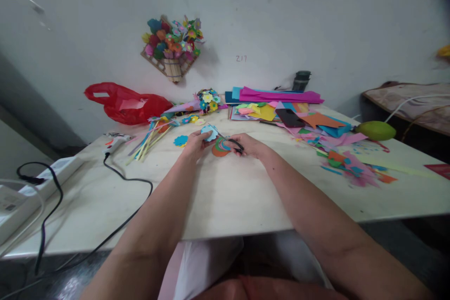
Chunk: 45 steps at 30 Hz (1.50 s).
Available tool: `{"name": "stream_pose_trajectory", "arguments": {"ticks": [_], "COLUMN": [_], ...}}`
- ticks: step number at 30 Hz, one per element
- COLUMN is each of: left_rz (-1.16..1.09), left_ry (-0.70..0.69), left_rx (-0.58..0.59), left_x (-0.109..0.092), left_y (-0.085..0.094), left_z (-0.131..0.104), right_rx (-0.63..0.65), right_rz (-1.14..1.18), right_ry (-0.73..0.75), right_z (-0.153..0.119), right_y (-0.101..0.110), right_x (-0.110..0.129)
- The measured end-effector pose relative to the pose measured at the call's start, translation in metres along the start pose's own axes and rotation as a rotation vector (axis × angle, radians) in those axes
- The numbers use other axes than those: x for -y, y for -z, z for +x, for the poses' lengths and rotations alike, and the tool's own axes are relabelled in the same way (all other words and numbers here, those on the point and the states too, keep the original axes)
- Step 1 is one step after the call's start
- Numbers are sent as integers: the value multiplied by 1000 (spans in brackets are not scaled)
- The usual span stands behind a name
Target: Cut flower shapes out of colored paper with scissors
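Note:
My left hand (198, 144) pinches a light blue paper flower (210, 133) with a scalloped edge, held just above the table. In my right hand (247, 145) is a pair of scissors with black handles (238, 146); the blades point up and left, close to the flower's edge. Whether the blades touch the paper I cannot tell. Beneath and between the hands lie round paper pieces, an orange one (221, 152) among them. A darker blue paper flower (180, 140) rests on the table left of my left hand.
A glue gun (117, 143) with a black cord lies left, near a power strip (52, 178). Behind are paper strips (149, 138), a red plastic bag (130, 105) and a paper bouquet (208, 101). Paper scraps (355, 164), a phone (289, 117) and stacked coloured paper (277, 95) lie right.

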State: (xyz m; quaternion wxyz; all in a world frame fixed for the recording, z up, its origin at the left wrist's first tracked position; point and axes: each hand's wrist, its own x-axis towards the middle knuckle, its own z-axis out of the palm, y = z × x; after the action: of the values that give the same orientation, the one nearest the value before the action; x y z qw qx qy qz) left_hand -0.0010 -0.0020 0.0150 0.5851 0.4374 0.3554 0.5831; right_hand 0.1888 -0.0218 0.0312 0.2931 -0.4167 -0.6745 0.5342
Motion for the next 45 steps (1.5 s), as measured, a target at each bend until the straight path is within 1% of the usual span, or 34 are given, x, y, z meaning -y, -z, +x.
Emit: {"name": "stream_pose_trajectory", "arguments": {"ticks": [17,25,35,45], "left_rz": [8,-8,-32,-27], "left_ry": [-2,-10,-2,0], "left_rx": [19,2,-58,-50], "left_x": [1,2,3,0], "left_y": [2,-1,-6,-8], "left_z": [1,0,-1,-3], "right_rx": [23,38,29,23], "right_rz": [22,51,78,70], "right_ry": [4,43,50,64], "right_z": [2,5,2,3], "right_y": [2,2,1,2], "right_x": [-4,-10,-5,-7]}}
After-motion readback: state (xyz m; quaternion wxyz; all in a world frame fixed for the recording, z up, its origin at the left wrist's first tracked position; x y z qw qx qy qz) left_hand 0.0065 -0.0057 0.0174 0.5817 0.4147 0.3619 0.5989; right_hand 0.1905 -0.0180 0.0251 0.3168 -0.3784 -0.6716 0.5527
